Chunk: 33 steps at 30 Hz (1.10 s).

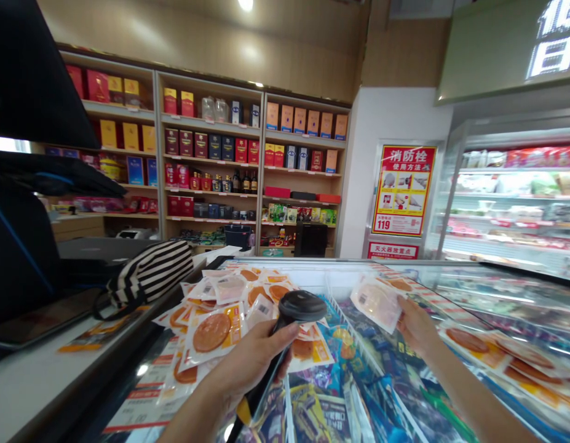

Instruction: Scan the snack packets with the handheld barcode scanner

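Note:
My left hand (259, 357) is wrapped round the handle of a black barcode scanner (302, 305), its head tilted toward the right. In my right hand (416, 326) I pinch the edge of a flat plastic food packet (374, 301), its pale side facing me. Beneath and beyond my left hand lies a heap of similar packets (211, 332), several showing round orange-brown patties through clear film. More patty packets (510, 354) lie on the right, beyond my right forearm. The scanner and the held packet are apart.
Below my hands, a glass-topped chest freezer (358, 264) holds colourful bags. A striped black-and-white pouch (153, 274) sits on the left counter, beside a dark monitor (40, 74). Shelves of boxed goods (211, 147) line the back wall; a lit refrigerated case (515, 191) stands at right.

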Motion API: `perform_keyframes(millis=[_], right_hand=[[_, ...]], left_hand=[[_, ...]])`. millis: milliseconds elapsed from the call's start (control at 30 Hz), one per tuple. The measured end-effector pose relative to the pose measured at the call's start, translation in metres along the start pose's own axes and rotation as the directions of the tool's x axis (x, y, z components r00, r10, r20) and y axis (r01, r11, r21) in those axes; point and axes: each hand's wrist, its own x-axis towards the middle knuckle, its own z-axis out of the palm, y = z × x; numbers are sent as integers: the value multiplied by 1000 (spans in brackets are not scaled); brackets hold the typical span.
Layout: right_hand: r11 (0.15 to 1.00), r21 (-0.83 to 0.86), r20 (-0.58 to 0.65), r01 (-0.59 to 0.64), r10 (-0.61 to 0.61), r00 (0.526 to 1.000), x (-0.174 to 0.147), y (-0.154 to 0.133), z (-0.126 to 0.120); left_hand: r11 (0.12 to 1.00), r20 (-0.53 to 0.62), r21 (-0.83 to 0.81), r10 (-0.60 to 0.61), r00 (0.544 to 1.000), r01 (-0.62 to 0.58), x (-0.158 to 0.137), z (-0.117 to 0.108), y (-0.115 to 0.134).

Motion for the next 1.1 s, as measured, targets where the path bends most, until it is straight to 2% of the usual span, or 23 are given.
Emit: perform_keyframes(millis=[133, 300, 433, 567, 767, 967, 1100], right_hand=[[1000, 22, 6, -11, 11, 1000, -2, -5, 1], [999, -18, 18, 39, -39, 999, -5, -10, 3], [1000, -19, 13, 15, -15, 1000, -7, -14, 4], [1000, 10, 2, 7, -7, 1000, -8, -14, 3], [1000, 18, -41, 19, -19, 999, -9, -14, 3], [999, 20, -52, 34, -33, 998, -14, -19, 6], [998, 21, -65, 60, -59, 996, -14, -20, 6]], left_hand=[[1000, -14, -11, -24, 1000, 24, -1, -1, 1], [999, 7, 35, -33, 999, 33, -5, 2, 6], [998, 38, 68, -4, 999, 2, -5, 4, 6], [996, 21, 88, 9, 1000, -11, -3, 0, 4], [998, 4, 53, 16, 1000, -17, -4, -5, 5], [996, 113, -86, 19, 993, -9, -15, -8, 11], [989, 139, -146, 42, 989, -22, -19, -10, 13]])
